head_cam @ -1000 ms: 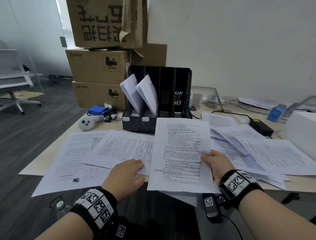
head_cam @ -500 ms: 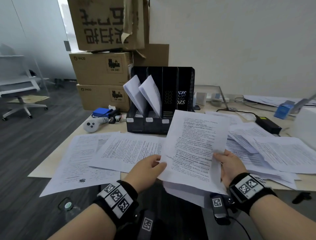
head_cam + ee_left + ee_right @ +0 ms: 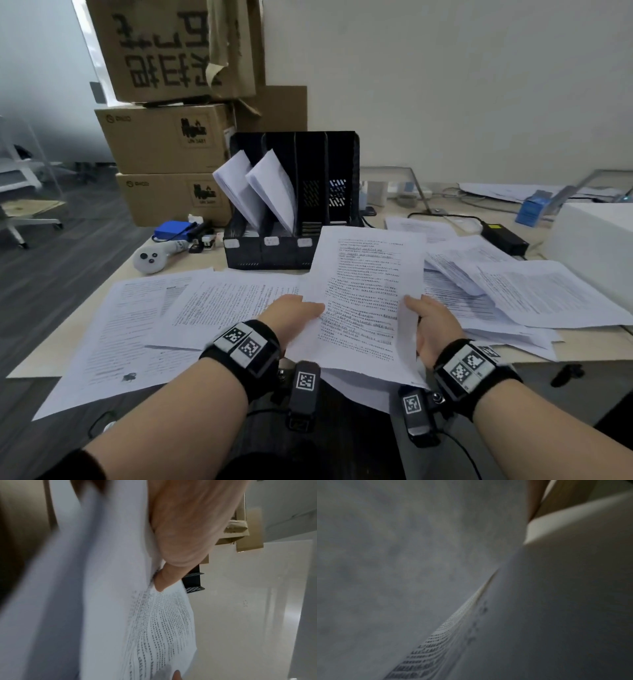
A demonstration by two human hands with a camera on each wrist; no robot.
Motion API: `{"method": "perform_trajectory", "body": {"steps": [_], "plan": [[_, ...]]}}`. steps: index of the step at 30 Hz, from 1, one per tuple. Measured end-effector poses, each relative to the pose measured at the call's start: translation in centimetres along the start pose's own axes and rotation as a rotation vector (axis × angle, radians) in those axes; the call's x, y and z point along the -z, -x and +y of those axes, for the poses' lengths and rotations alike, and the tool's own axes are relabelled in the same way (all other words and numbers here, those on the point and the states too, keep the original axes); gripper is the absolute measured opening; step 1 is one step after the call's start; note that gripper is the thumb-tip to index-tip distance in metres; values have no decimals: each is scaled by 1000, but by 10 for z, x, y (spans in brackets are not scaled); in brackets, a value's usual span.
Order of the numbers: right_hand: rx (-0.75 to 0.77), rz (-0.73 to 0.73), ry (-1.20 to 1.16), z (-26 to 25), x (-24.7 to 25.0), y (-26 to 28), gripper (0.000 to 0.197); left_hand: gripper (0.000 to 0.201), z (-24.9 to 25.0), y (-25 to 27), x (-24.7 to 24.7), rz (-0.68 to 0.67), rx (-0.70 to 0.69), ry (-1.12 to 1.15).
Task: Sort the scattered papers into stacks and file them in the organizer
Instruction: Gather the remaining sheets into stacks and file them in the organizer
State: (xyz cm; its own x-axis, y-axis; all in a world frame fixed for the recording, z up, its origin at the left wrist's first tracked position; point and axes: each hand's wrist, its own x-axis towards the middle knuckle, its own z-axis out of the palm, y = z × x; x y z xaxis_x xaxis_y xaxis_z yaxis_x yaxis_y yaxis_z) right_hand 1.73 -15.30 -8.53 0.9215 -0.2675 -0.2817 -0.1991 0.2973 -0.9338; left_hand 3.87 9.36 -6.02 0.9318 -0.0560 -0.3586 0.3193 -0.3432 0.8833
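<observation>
Both hands hold a thin stack of printed sheets (image 3: 363,301) tilted up above the desk's front edge. My left hand (image 3: 291,317) grips its left edge, thumb on top; the left wrist view shows the thumb (image 3: 164,580) pressed on the printed page (image 3: 159,628). My right hand (image 3: 428,320) grips the right edge. In the right wrist view only blurred paper (image 3: 436,642) shows. The black organizer (image 3: 291,205) stands behind the stack, with white papers (image 3: 253,188) leaning in its two left slots. Loose sheets lie on the left (image 3: 154,315) and on the right (image 3: 531,294).
Cardboard boxes (image 3: 164,137) are piled behind the organizer on the left. A white controller (image 3: 150,258) and a blue item (image 3: 173,229) lie beside it. A black power adapter (image 3: 503,236) with cables and a white box (image 3: 596,240) sit at the right.
My left hand left the sheets lying on the desk and took the left edge of the stack. The stack rose, tilted right and moved toward the organizer.
</observation>
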Motion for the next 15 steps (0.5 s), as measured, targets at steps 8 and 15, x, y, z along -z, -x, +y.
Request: {"method": "perform_trajectory", "body": {"steps": [8, 15], "plan": [[-47, 71, 10, -24, 8, 7, 51, 18, -5, 17, 22, -48, -61, 257], [-84, 22, 191, -22, 0, 14, 36, 15, -27, 14, 43, 64, 26, 297]]}}
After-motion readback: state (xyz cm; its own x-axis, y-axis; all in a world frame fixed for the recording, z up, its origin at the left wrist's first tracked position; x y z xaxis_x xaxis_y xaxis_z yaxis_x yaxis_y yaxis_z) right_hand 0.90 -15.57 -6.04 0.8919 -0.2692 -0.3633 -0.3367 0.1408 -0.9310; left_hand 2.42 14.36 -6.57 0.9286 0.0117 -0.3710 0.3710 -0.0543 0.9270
